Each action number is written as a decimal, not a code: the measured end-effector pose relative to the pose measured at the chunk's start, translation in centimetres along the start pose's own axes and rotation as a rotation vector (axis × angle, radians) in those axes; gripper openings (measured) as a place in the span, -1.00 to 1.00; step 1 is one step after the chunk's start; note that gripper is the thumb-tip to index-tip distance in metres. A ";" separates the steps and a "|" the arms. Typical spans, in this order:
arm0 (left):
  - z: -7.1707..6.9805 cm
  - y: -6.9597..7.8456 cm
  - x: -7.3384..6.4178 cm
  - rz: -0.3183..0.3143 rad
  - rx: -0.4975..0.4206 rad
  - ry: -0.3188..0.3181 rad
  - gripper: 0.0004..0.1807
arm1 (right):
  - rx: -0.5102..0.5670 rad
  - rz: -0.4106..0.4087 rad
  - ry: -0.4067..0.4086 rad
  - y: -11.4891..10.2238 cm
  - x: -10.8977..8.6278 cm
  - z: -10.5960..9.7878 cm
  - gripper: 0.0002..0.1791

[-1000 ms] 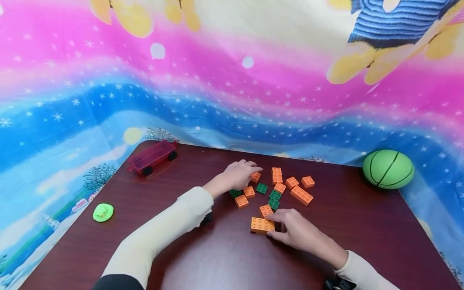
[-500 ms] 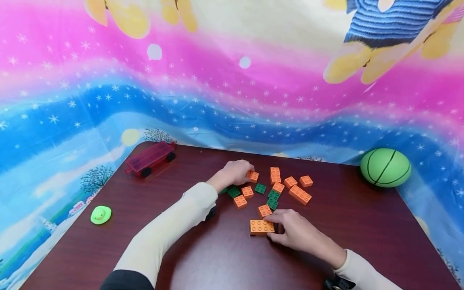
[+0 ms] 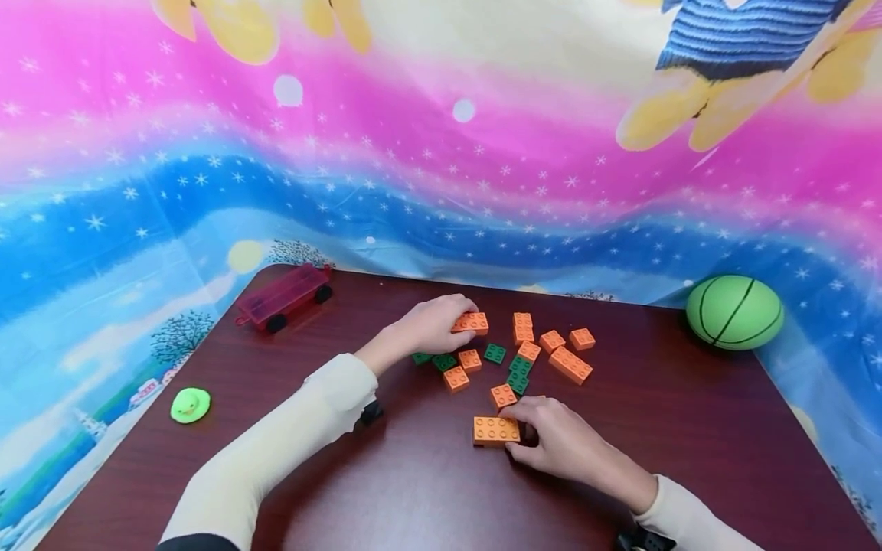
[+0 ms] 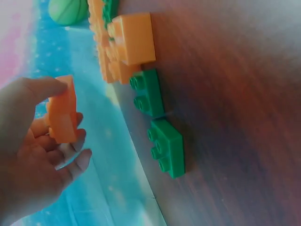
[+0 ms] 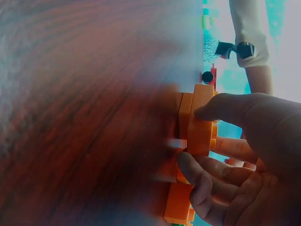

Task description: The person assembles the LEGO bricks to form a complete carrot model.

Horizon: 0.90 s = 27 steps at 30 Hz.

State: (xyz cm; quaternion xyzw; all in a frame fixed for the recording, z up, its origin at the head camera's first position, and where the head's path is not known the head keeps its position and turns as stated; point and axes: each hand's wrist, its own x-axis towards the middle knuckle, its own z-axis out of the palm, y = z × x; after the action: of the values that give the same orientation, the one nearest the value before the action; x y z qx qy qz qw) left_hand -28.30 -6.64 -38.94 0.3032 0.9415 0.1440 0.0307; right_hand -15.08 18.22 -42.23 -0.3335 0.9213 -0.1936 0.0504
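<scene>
Head: hands [image 3: 434, 324] around orange bricks [image 3: 492, 431]

Printed cloth backdrop [image 3: 413, 184] hangs in soft folds behind the table [image 3: 696, 413] and along both sides. Cream patch at top, then pink, then a wavy blue band — white snowflakes [image 3: 95, 222] dot both colours. Upper right shows a blue striped top [image 3: 730, 38] over yellow legs [image 3: 658, 111]. Tabletop is dark red-brown, far-left corner rounded — pale glare [image 3: 393, 490] spreads over its near middle.
</scene>
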 end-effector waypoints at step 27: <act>1.5 3.7 -9.1 0.261 -0.287 -0.122 -0.60 | 0.065 -0.058 0.015 0.0 0.8 0.6 -0.66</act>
State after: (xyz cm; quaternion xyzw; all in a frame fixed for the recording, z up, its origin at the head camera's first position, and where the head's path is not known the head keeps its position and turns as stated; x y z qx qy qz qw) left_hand -18.65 -8.68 -39.54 0.4233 0.8604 0.2610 0.1114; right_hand -15.61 17.50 -42.74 -0.3569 0.9048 -0.2271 0.0485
